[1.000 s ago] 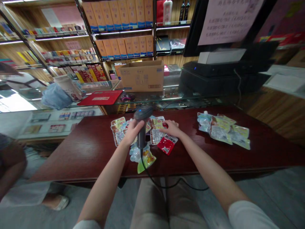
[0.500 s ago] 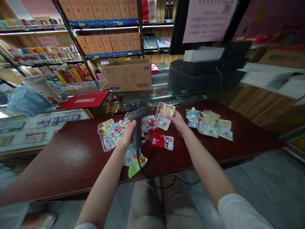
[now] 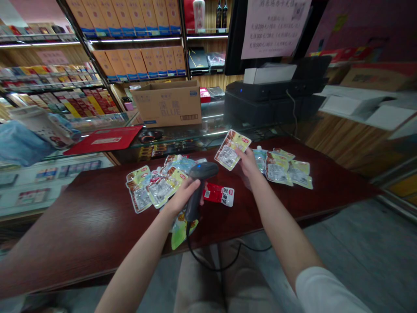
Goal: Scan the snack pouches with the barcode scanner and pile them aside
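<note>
My left hand is wrapped round the handle of a black barcode scanner, its head turned to the right and its cord hanging toward my lap. Between the thumb and fingers of my right hand is a yellow-and-brown snack packet, tilted above the table with its printed side toward me. A red-and-white packet lies flat just right of the scanner. Several snack packets overlap to the left, and a green packet lies partly behind the scanner. More packets lie beyond my right hand.
The dark red wooden table meets a glass counter bearing a cardboard box, a red folder and a mouse. Black machines and a monitor stand at the back right. The scanner's cord loops over my lap.
The scanner in my left hand has moved right and down, away from the left pile. My right hand has raised its packet slightly and tilted it. The view has shifted a little.
</note>
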A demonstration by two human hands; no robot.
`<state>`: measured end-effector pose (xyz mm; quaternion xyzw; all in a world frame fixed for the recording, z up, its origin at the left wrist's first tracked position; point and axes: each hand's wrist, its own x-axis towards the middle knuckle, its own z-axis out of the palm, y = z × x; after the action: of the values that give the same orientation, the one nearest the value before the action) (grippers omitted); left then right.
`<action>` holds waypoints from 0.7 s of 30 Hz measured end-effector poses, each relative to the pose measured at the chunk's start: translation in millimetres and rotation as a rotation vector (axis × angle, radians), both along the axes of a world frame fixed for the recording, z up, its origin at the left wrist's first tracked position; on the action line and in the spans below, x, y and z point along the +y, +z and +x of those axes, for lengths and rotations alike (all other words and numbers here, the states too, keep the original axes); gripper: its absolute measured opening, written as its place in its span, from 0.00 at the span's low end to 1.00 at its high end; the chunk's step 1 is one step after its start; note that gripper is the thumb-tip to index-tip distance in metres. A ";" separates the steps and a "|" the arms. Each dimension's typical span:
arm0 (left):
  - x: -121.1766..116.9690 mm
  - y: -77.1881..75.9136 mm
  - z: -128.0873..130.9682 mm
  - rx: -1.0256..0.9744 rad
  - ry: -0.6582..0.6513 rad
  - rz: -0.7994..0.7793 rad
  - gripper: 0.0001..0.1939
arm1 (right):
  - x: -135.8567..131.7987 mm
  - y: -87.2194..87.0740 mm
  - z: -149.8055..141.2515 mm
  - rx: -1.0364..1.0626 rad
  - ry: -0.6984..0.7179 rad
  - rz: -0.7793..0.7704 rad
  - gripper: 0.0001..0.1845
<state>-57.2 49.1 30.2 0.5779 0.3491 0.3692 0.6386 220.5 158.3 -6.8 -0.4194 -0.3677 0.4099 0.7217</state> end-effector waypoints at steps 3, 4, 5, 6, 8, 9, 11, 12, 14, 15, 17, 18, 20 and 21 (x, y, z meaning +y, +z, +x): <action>0.0 -0.6 -0.8 0.012 -0.010 -0.008 0.34 | 0.5 -0.9 -1.7 -0.020 0.019 0.004 0.25; -0.3 0.4 -1.1 0.016 -0.009 -0.008 0.34 | 0.3 -0.8 -2.5 -0.021 0.027 0.011 0.25; -0.8 1.9 -1.3 0.021 -0.007 -0.005 0.34 | 0.0 -0.4 -3.3 -0.019 0.040 0.021 0.25; -1.5 3.6 -1.5 0.027 -0.009 0.000 0.35 | -0.4 0.1 -3.9 -0.015 0.055 0.031 0.25; -3.1 6.7 -1.6 0.043 -0.015 0.009 0.36 | -1.3 1.5 -4.7 -0.011 0.085 0.047 0.26; -4.0 7.6 -1.6 0.053 -0.021 0.009 0.36 | -1.6 2.1 -4.9 -0.015 0.093 0.050 0.26; -5.4 7.7 -1.6 0.071 -0.031 0.001 0.36 | -2.2 3.0 -5.0 -0.029 0.081 0.047 0.26; -5.9 7.1 -1.6 0.076 -0.030 -0.004 0.36 | -2.6 3.4 -5.0 -0.032 0.067 0.043 0.26; -6.9 5.4 -1.6 0.077 -0.020 -0.013 0.35 | -3.5 4.1 -5.2 -0.029 0.049 0.027 0.27; -7.4 4.8 -1.7 0.073 -0.013 -0.015 0.34 | -4.2 4.6 -5.4 -0.029 0.048 0.016 0.27; -8.5 4.9 -2.1 0.060 -0.003 -0.015 0.33 | -5.9 5.9 -5.2 -0.047 0.049 -0.009 0.29; -9.1 5.7 -2.5 0.052 0.000 -0.014 0.33 | -6.8 6.7 -4.6 -0.073 0.042 -0.017 0.29; -9.8 8.5 -3.7 0.035 -0.003 -0.013 0.34 | -8.1 8.3 -1.7 -0.161 0.000 -0.016 0.29; -9.8 10.1 -4.5 0.028 -0.008 -0.011 0.35 | -8.6 9.1 1.1 -0.220 -0.037 -0.015 0.28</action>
<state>-61.7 39.3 40.3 0.5809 0.3579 0.3566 0.6382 221.6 149.7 2.3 -0.4739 -0.4336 0.3507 0.6815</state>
